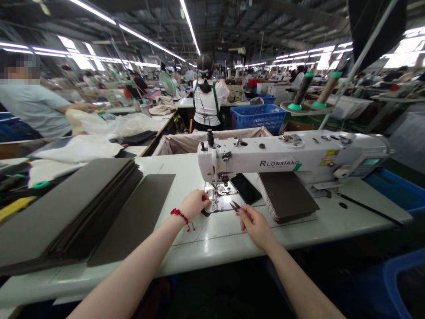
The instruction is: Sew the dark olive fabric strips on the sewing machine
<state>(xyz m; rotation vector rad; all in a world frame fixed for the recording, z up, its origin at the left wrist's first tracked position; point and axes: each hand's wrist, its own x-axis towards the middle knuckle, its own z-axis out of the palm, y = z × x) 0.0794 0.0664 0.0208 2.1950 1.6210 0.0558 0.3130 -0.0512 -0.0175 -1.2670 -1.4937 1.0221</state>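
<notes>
My left hand (196, 203), with a red beaded bracelet at the wrist, is closed at the left edge of the shiny needle plate (221, 204); what its fingertips pinch is too small to make out. In my right hand (254, 223) is a pair of small dark snips (235, 206), blades apart and pointing left over the plate. Both hands are in front of the needle area of a white sewing machine (245, 155). A black phone (246, 188) lies behind the snips. Beside it, to the right, sits a stack of dark square pieces (288, 195).
A tall stack of dark panels (76, 199) fills the table's left side, with one single panel (142, 208) beside it. Thread cones (300, 91) stand behind the machine. Beyond are a blue basket (258, 117) and a person in a white shirt (206, 104).
</notes>
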